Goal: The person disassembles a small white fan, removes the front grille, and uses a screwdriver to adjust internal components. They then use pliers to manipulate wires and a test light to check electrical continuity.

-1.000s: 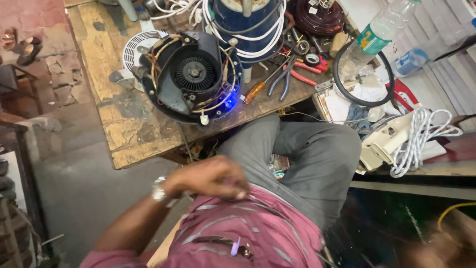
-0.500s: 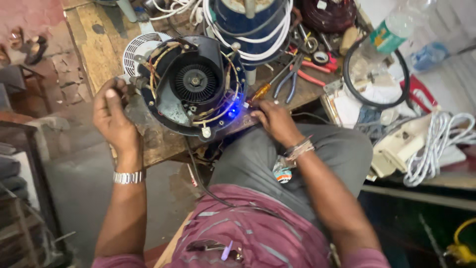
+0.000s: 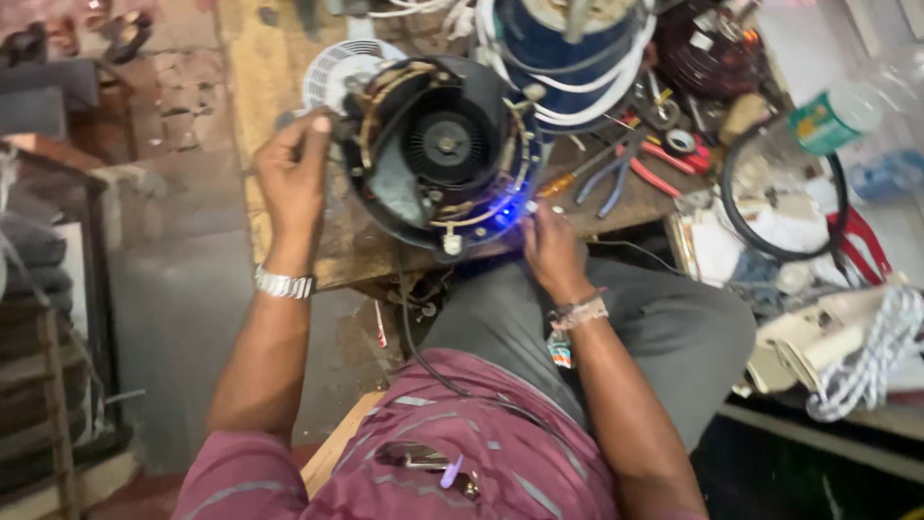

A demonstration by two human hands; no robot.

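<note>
A round black appliance housing (image 3: 438,154), opened up with a fan hub and wires inside, lies on a worn wooden bench (image 3: 289,241). A blue light glows at its lower right rim. My left hand (image 3: 294,178) grips the housing's left edge. My right hand (image 3: 551,246) presses fingers on the lower right rim by the blue light. A wristwatch sits on my left wrist and a thread band on my right.
Behind the housing stands a blue drum wound with white cord (image 3: 568,48). Pliers and a screwdriver (image 3: 616,173) lie to the right, with a black ring (image 3: 780,193), a plastic bottle (image 3: 833,116) and coiled white rope (image 3: 866,356). A white fan grille (image 3: 332,67) lies at the left.
A second ago my left arm was folded over my chest; both hands then reached out to the housing. Now my left hand grips its left edge and the right stays at the rim.
</note>
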